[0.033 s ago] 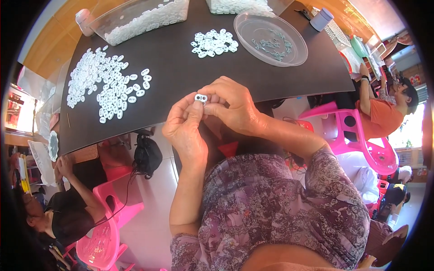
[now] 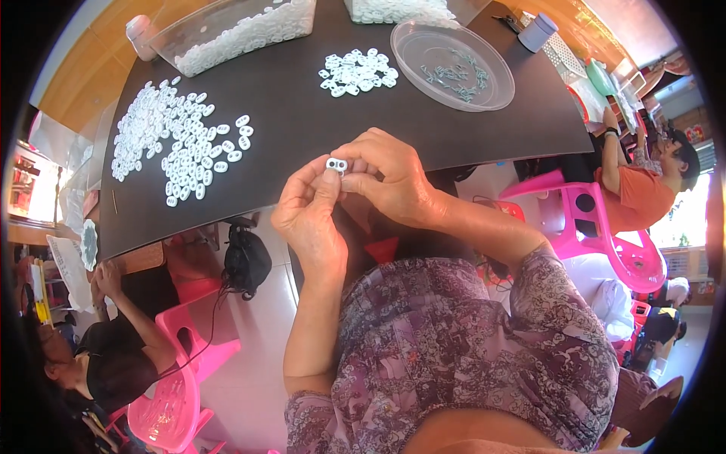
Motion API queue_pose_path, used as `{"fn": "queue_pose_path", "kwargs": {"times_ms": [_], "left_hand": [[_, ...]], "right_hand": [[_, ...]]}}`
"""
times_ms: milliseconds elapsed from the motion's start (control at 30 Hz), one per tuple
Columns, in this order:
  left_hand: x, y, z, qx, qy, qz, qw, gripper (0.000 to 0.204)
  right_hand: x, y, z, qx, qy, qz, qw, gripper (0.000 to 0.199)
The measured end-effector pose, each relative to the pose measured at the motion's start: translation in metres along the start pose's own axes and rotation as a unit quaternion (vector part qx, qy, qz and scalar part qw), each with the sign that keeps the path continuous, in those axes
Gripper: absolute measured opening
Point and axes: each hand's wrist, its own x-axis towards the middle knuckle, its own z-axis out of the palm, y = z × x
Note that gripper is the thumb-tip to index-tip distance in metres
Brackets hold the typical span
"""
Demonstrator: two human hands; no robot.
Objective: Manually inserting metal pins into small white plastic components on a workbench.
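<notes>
A small white plastic piece with two dark round holes (image 2: 336, 164) is pinched between both hands, just past the table's near edge. My left hand (image 2: 314, 216) grips it from the left with thumb and fingertips. From the right, the thumb and fingers of my right hand (image 2: 389, 178) close on the same piece. The fingers hide its lower part. Beyond my hands lies a small heap of white oval pieces (image 2: 358, 73). A larger spread of similar white oval pieces (image 2: 185, 144) covers the left of the table.
On the dark table (image 2: 287, 136) stand a clear tub of white pieces (image 2: 242, 36) and a round clear tray (image 2: 495, 94) holding small grey-green bits. A grey-lidded jar (image 2: 538, 32) is at the far right. People sit at both sides, near pink chairs (image 2: 597, 227).
</notes>
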Motion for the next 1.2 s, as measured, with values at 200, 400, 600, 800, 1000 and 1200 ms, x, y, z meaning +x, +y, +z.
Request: {"fn": "queue_pose_path", "kwargs": {"times_ms": [200,400,600,800,1000,1200], "left_hand": [[-0.001,-0.001,-0.005,-0.023,-0.038,0.011,0.999,0.017],[-0.005,-0.011,-0.004,0.042,-0.010,0.091,0.995,0.020],[-0.010,-0.016,-0.003,0.015,-0.009,0.117,0.993,0.022],[-0.011,-0.019,-0.004,-0.023,-0.023,0.123,0.992,0.018],[-0.012,-0.015,-0.004,-0.060,-0.012,0.091,0.994,0.018],[-0.016,-0.002,-0.001,-0.053,-0.009,0.099,0.994,0.018]], "right_hand": [[-0.003,-0.002,-0.003,0.010,0.009,-0.005,1.000,0.018],[-0.006,-0.005,0.001,0.030,0.032,-0.008,0.999,0.019],[-0.012,-0.006,0.003,0.046,0.037,-0.022,0.998,0.026],[-0.011,-0.008,0.006,0.028,0.055,-0.067,0.996,0.026],[-0.010,-0.008,0.008,0.021,0.043,-0.061,0.997,0.030],[-0.011,-0.015,0.009,0.020,0.058,-0.067,0.996,0.029]]}}
